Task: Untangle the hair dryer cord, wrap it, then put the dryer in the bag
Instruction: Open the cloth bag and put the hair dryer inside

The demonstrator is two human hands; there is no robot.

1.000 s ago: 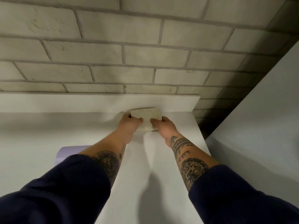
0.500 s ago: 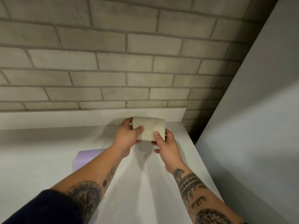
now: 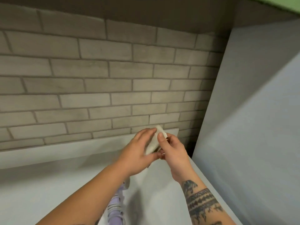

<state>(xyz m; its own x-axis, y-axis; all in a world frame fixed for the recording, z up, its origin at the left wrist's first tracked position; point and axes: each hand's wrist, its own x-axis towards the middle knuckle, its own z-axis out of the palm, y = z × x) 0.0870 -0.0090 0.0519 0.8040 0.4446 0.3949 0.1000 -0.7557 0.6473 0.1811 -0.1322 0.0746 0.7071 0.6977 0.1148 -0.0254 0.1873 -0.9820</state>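
A small cream folded cloth bag (image 3: 154,142) is held up between both hands above the white counter (image 3: 48,189). My left hand (image 3: 138,153) holds its left side with fingers along it and the thumb under its lower edge. My right hand (image 3: 172,150) pinches its right edge with thumb and fingers. Below my left forearm lies a lilac hair dryer (image 3: 116,208) with its cord wound around it; most of it is hidden by the arm.
A grey brick wall (image 3: 113,78) rises behind the counter's low white back ledge (image 3: 65,148). A tall white panel (image 3: 251,127) stands close on the right, with a dark gap in the corner.
Both hands lifted the cream bag off the back of the counter, drew it toward me and turned it on edge. The view swung upward, and the lilac dryer now shows under my left arm.
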